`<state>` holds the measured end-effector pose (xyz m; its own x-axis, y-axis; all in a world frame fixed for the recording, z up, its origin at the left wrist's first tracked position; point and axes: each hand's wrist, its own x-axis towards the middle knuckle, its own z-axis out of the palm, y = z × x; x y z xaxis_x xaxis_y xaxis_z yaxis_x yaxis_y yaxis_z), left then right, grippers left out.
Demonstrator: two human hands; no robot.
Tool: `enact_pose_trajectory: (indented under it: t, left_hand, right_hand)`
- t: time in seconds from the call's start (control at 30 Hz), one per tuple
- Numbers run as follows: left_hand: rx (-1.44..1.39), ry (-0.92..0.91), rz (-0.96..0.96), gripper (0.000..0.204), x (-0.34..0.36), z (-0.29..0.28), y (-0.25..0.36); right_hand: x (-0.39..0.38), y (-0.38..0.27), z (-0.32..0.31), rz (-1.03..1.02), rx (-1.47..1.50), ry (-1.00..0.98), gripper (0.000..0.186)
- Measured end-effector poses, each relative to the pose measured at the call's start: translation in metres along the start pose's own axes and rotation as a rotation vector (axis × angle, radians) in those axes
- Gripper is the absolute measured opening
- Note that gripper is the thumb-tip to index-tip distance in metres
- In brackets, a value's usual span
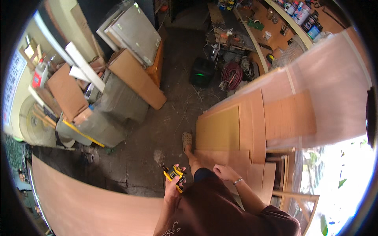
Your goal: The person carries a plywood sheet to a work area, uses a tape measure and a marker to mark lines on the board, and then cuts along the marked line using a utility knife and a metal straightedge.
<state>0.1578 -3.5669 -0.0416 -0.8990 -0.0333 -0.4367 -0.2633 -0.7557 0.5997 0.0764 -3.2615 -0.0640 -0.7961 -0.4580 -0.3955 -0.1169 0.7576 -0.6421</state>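
Observation:
My left hand (172, 188) is wrapped around a yellow-and-black hand tool (173, 174) with plier-like arms, held in front of my body above the dark floor. Its exact kind is too small to make out. To the right, my right hand (224, 172) hangs with its fingers curled in and nothing visible in them; a metal band (238, 181) circles that wrist. Below and beside it lie brown wood panels (236, 159), from which the hand seems apart. A yellowish panel (217, 129) lies just beyond, near my foot in a light clog (187, 140).
A large curved board (94, 200) spans the lower left. Leaning cardboard and panels (138, 78) crowd the left, with a white bottle (40, 74) among them. Ahead are a black box with a green light (201, 72), coiled red hose (231, 75) and a cluttered workbench (232, 35).

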Motion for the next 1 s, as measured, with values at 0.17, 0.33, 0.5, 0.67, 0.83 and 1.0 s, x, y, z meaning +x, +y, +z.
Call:
enact_pose_trajectory:
  t: [0.17, 0.33, 0.5, 0.67, 0.83, 1.0]
  left_hand:
    - [-0.081, 0.112, -0.007, 0.073, 0.139, 0.058, 0.059]
    - [0.021, 0.096, -0.002, 0.07, 0.258, 0.108, 0.15]
    - [0.066, 0.089, 0.045, 0.066, 0.378, 0.135, 0.21]
    - [0.045, 0.066, -0.063, 0.056, 0.492, 0.15, 0.236]
    - [0.08, 0.049, -0.138, 0.053, 0.613, 0.168, 0.297]
    - [0.179, -0.046, -0.089, 0.056, 0.742, 0.185, 0.36]
  right_hand:
    - [0.162, 0.006, -0.087, 0.003, -0.082, -0.115, 0.018]
    - [0.289, -0.033, -0.206, -0.182, 0.079, 0.218, 0.017]
    - [0.392, -0.038, -0.282, -0.162, 0.211, 0.26, 0.017]
    - [0.469, -0.012, -0.31, -0.039, 0.009, 0.216, 0.02]
    - [0.547, -0.026, -0.348, 0.121, 0.227, 0.164, 0.024]
    - [0.622, 0.005, -0.368, 0.24, 0.144, 0.232, 0.026]
